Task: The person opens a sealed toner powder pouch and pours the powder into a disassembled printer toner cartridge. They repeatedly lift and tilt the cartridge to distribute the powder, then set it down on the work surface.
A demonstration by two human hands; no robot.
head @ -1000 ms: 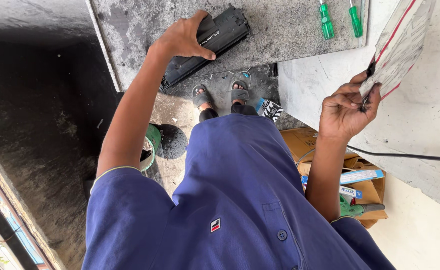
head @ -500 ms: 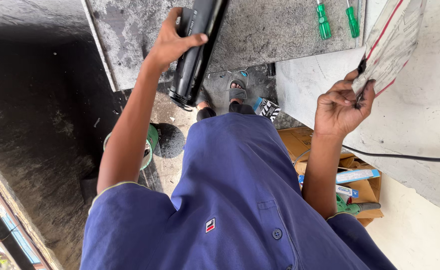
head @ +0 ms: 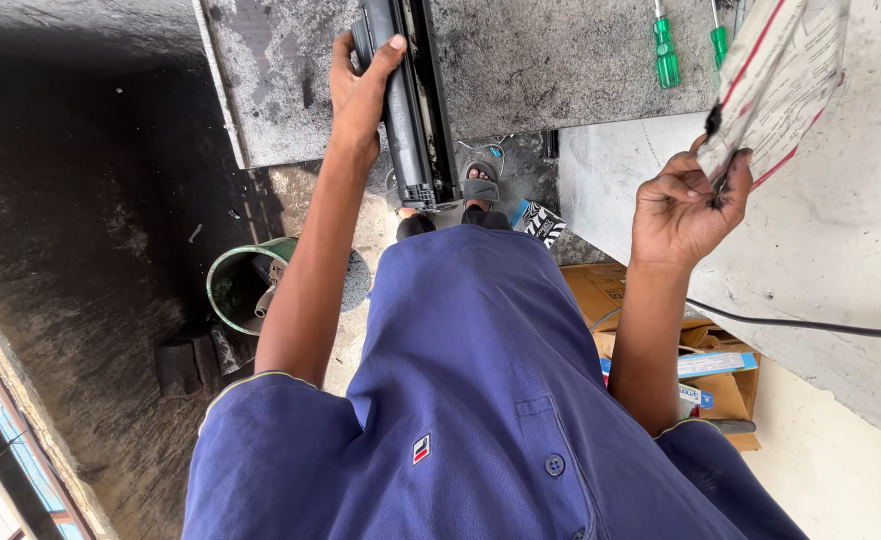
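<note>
Our left hand [head: 361,90] is wrapped around a long black cartridge [head: 413,110], thumb across its top, holding it lengthwise on the grey, soot-stained table [head: 561,70] with its near end jutting over the edge. Our right hand [head: 683,210] is closed in a pinch on the lower corner of a white plastic bag [head: 776,85] with red stripes, held up beside the table. Two green-handled screwdrivers [head: 667,55] lie on the table near the bag. Below us hangs our blue shirt [head: 481,400], with sandalled feet [head: 481,185] just under the table edge. A green bucket [head: 246,285] stands on the dark, grimy floor [head: 91,230] to the left. On the right, an open cardboard box [head: 711,375] sits beside a pale wall [head: 841,260] crossed by a black cable [head: 811,325].
</note>
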